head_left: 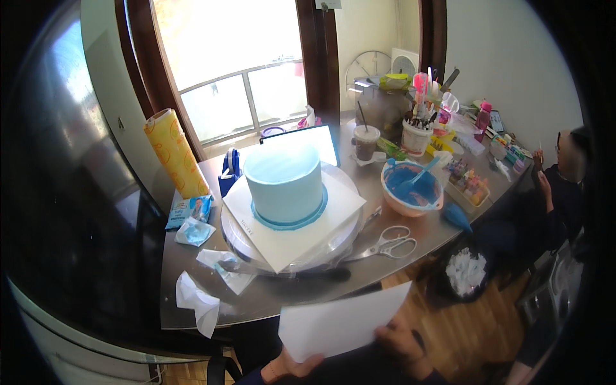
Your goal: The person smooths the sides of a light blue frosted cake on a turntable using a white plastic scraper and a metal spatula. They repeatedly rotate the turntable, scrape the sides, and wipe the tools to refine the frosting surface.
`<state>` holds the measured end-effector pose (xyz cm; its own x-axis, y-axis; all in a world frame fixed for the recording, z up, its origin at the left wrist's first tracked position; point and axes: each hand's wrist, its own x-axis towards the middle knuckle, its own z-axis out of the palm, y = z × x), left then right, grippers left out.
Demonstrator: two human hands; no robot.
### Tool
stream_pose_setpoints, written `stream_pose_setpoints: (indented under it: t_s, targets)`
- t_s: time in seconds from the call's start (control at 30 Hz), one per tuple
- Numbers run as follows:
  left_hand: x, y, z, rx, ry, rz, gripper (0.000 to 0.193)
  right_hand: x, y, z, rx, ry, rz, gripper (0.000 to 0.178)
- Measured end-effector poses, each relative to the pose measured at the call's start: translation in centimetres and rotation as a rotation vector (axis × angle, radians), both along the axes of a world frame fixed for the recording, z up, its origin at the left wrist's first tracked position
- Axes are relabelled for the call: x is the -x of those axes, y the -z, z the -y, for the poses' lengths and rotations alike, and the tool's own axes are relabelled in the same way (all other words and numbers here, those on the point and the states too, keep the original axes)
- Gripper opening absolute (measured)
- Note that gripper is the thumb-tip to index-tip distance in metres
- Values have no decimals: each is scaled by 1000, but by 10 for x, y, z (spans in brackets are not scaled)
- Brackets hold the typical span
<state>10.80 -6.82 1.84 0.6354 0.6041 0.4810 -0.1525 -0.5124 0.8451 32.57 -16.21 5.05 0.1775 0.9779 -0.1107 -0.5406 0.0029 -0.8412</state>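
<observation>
Low in the head view I hold a white sheet of paper (340, 324) with both hands. My left hand (292, 368) grips its lower left corner, thumb on the sheet. My right hand (403, 346) holds its right edge from below. Beyond the sheet a tall light-blue frosted cake (284, 181) stands on a white square board (333, 212) on a round turntable (240, 240). White-handled scissors (390, 244) lie to the right of the turntable.
A bowl of blue frosting with a spatula (411, 187), a blue piping bag (457, 217), a yellow patterned roll (175, 153), crumpled tissues (197, 303), a wipes pack (190, 210), a tablet (301, 138) and cluttered tools sit on the steel table (276, 292). Another person (564, 186) sits at right.
</observation>
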Motion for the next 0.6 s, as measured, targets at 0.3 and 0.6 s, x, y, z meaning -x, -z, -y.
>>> stream_pose_setpoints:
  t_s: [0.3, 0.6]
  targets:
    - [-42, -24, -1, 318, 199, -491, 30, 1, 30, -27, -58, 122, -675, 46]
    - [-91, -36, -60, 298, 431, -180, 95, -36, 54, 19, -250, 304, -677, 49]
